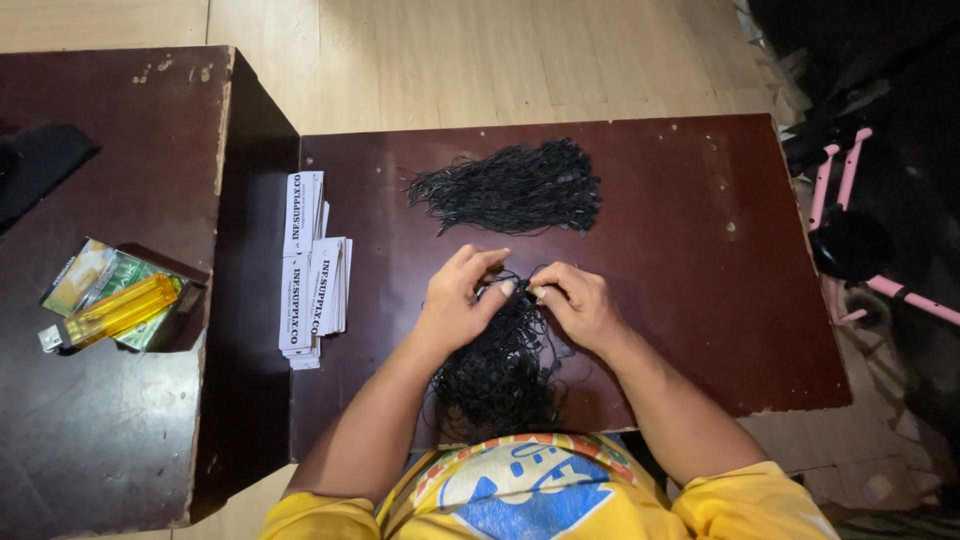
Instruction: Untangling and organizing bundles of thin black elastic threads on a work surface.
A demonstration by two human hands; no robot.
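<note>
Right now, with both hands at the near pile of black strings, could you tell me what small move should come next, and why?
Probably pull one string free: the left hand and right hand pinch together at the top of the tangled near pile.

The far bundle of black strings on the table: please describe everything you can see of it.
The far bundle of black strings is a loose, flat heap of thin dark cords, perhaps with small black tags at its right end. Its strands fan toward the left. It lies on the dark red-brown table, beyond both hands, which do not touch it, and right of the white card stacks.
</note>
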